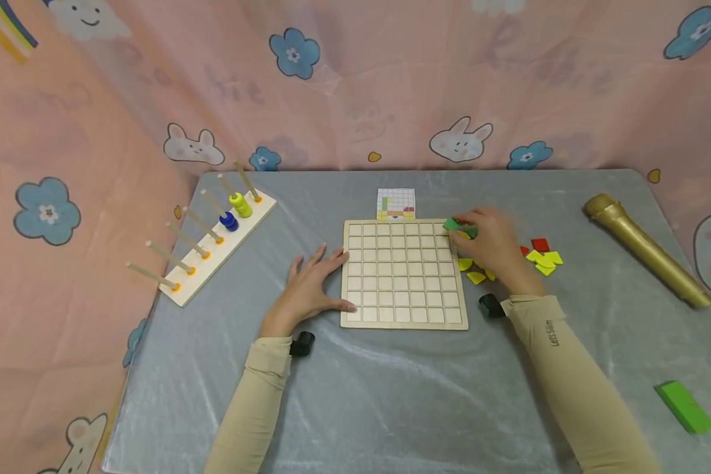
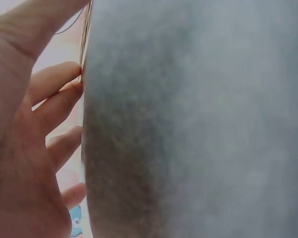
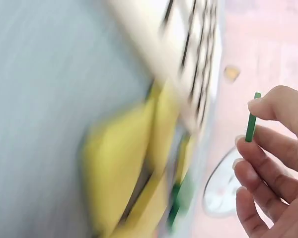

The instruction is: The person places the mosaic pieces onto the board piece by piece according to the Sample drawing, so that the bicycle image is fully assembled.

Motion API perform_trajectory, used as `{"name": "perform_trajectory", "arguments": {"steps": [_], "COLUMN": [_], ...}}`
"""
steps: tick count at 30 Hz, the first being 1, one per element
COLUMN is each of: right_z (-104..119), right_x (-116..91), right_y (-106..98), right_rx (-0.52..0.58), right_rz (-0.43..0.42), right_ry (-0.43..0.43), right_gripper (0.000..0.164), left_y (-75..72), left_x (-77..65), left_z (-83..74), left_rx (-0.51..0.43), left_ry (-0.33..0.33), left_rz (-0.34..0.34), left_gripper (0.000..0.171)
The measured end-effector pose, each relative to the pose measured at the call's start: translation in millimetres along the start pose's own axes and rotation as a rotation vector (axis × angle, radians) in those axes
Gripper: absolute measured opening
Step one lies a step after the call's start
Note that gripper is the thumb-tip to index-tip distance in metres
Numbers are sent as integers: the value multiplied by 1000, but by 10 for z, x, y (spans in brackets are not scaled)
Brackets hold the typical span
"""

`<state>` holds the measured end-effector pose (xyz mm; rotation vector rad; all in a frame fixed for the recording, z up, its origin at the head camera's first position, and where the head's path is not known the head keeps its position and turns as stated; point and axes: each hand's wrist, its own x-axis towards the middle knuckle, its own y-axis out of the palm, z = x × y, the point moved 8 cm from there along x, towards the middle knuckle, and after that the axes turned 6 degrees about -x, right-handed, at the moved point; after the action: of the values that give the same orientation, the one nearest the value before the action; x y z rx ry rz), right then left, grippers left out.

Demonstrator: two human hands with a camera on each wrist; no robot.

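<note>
In the head view, the left hand (image 1: 308,289), fingers spread, touches the left side of a square pale wooden grid board (image 1: 399,276), its thumb at the lower-left corner. The right hand (image 1: 490,240), well apart from it, pinches a small flat green piece (image 1: 451,224) at the board's upper-right edge. Small flat yellow pieces (image 1: 476,278) lie below that hand, just beside the board; a flat red square piece (image 1: 540,245) lies further right. A small printed paper card (image 1: 395,203) sits against the board's top edge. In the left wrist view, the left fingertips meet the edge of a surface. In the right wrist view, thumb and finger grip the green piece edge-on, above blurred yellow pieces.
</note>
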<state>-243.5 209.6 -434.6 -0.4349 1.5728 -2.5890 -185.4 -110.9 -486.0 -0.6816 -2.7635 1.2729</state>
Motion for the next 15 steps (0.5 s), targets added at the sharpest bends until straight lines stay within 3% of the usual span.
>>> {"name": "perform_trajectory", "arguments": {"steps": [7, 15], "right_z": [487, 955], "right_x": [116, 215], "right_y": [245, 610], "right_rx": [167, 209], "right_rz": [64, 211], "right_ry": [-76, -117], "right_gripper": [28, 28], "left_y": [13, -14], "left_x": [-9, -1], "left_z": [16, 2], "left_rx": [-17, -14], "left_ry": [-13, -24], "left_rz": [6, 6], "left_gripper": [113, 113]}}
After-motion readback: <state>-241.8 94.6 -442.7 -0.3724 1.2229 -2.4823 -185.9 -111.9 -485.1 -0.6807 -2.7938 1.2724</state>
